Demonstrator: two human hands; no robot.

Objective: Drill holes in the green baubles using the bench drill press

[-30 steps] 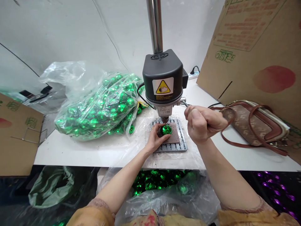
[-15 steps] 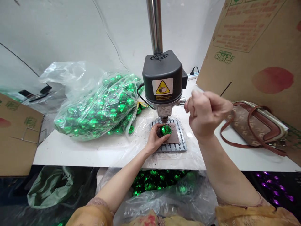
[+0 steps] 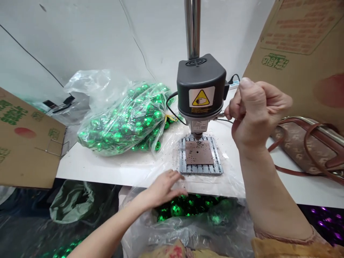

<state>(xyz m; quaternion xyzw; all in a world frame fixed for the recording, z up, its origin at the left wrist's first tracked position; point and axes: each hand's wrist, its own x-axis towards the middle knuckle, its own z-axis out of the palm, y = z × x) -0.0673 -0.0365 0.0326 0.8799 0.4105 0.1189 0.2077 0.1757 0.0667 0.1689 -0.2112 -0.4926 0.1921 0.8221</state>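
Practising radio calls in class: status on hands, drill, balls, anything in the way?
Left hand open by green balls. Right hand closed on handle. Drill above pad. Dark specks litter pad, possibly in the way.

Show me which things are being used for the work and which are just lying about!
Seem used:
drilling machine, its lever in the right hand
brown board beneath it
green balls by the left hand

Seem just lying about:
brown handbag
purple shiny things
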